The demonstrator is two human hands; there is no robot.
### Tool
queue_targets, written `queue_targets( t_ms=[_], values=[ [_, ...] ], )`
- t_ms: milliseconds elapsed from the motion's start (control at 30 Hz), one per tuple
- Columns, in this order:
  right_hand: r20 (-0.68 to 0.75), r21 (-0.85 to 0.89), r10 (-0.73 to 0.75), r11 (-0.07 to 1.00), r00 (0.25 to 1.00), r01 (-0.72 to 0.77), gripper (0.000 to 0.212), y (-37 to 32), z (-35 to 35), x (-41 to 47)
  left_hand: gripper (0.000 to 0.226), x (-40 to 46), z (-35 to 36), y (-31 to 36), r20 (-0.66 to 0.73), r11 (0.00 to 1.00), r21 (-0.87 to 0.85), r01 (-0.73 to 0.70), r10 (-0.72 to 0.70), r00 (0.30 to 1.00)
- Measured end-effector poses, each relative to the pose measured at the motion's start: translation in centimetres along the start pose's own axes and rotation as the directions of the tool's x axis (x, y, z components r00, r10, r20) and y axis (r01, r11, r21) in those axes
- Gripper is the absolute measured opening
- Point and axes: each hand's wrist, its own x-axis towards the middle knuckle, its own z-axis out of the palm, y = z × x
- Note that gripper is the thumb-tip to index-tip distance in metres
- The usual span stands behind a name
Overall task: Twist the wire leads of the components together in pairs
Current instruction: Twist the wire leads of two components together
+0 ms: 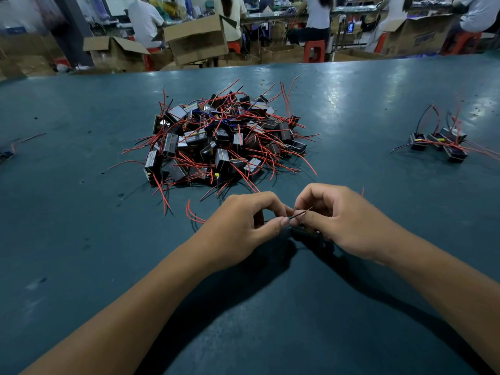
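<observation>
A heap of small black box components (216,142) with red and black wire leads lies in the middle of the teal table (81,239). In front of it, my left hand (243,226) and my right hand (343,220) meet. Both pinch the thin wire leads (299,213) between thumb and fingers, fingertips almost touching. A black component (305,235) sits on the table just under my right hand, partly hidden by it. Red leads (193,215) trail out to the left of my left hand.
A small group of components with joined leads (443,144) lies at the right of the table. A few loose wires (16,144) lie at the left edge. Beyond the table's far edge are cardboard boxes (197,41), red stools and seated people.
</observation>
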Motion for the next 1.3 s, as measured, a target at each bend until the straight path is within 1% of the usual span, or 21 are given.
queue_targets(
  t_ms=[100,167,267,333,367,400,433,500,533,633,767,833,900,1000,1067,1167,1233,1300],
  values=[
    [0.006,-0.013,0.001,1.000,1.000,-0.001,0.006,0.1,0.1,0.1,0.004,-0.1,0.0,0.1,-0.029,1.000,0.021,-0.012,0.013,0.999],
    [-0.015,0.000,0.002,1.000,1.000,-0.002,0.006,0.2,0.3,0.1,0.005,-0.1,0.0,0.2,-0.051,0.999,0.042,-0.012,0.014,0.999],
    [-0.058,0.038,0.018,0.999,0.998,-0.015,0.007,0.3,0.6,0.1,0.003,-0.1,0.1,0.2,-0.079,1.000,0.020,0.006,-0.004,0.997],
    [-0.076,0.043,0.031,0.999,0.997,-0.028,0.008,0.2,0.7,0.0,0.008,-0.1,0.1,0.1,-0.095,1.000,0.011,0.011,-0.010,0.995],
    [-0.089,0.019,0.032,0.999,0.996,-0.030,0.008,0.2,0.7,-0.1,0.009,-0.1,0.1,0.1,-0.098,1.000,0.019,0.003,-0.001,0.995],
    [-0.113,-0.040,0.023,0.999,0.993,-0.028,0.009,0.1,0.8,-0.2,0.010,-0.2,0.0,0.1,-0.094,0.999,0.039,-0.011,0.014,0.995],
    [-0.146,-0.138,0.001,0.990,0.989,-0.022,0.009,0.1,0.8,-0.3,0.010,-0.2,-0.1,0.2,-0.087,0.997,0.074,-0.028,0.035,0.996],
    [-0.204,-0.365,-0.074,0.931,0.976,-0.006,0.011,-0.2,0.8,-0.6,0.011,-0.1,-0.3,0.3,-0.072,0.988,0.146,-0.051,0.062,0.996],
    [-0.210,-0.441,-0.106,0.897,0.972,0.002,0.011,-0.5,0.8,-0.8,0.012,-0.1,-0.4,0.3,-0.068,0.985,0.164,-0.047,0.059,0.996],
    [-0.169,-0.517,-0.136,0.855,0.976,0.030,0.009,-1.1,0.7,-1.0,0.017,-0.1,-0.6,0.1,-0.053,0.987,0.159,-0.023,0.032,0.998],
    [-0.109,-0.502,-0.109,0.864,0.988,0.040,0.012,-1.3,0.4,-1.1,0.020,-0.2,-0.4,0.2,-0.038,0.975,0.220,-0.020,0.029,0.999],
    [-0.090,-0.452,-0.083,0.891,0.992,0.034,0.015,-1.3,0.1,-1.1,0.017,-0.2,-0.4,0.4,-0.030,0.973,0.228,-0.022,0.029,0.999],
    [-0.059,-0.445,-0.073,0.895,0.996,0.040,0.017,-1.3,-0.3,-1.1,0.013,-0.2,-0.5,0.4,-0.021,0.973,0.229,-0.023,0.029,0.999],
    [0.022,-0.490,-0.064,0.869,0.998,0.067,0.015,-1.5,-1.3,-0.9,0.010,-0.3,-0.6,0.6,-0.008,0.973,0.227,-0.035,0.038,0.999],
    [0.076,-0.478,-0.040,0.876,0.996,0.071,0.013,-1.6,-1.8,-0.8,0.008,-0.3,-0.6,0.6,-0.009,0.973,0.229,-0.036,0.039,0.999],
    [0.085,-0.450,-0.022,0.891,0.996,0.058,0.011,-1.5,-2.2,-0.7,0.009,-0.3,-0.6,0.5,-0.023,0.976,0.215,-0.030,0.035,0.999],
    [0.052,-0.367,-0.002,0.930,0.999,0.021,0.015,-1.3,-2.0,-0.7,0.010,-0.3,-0.6,0.5,-0.028,0.979,0.202,-0.036,0.042,0.999],
    [0.010,-0.191,0.050,0.980,0.999,-0.047,0.016,-1.2,-1.3,-0.7,0.008,-0.3,-0.5,0.5,-0.025,0.979,0.202,-0.041,0.047,0.999]
  ],
)
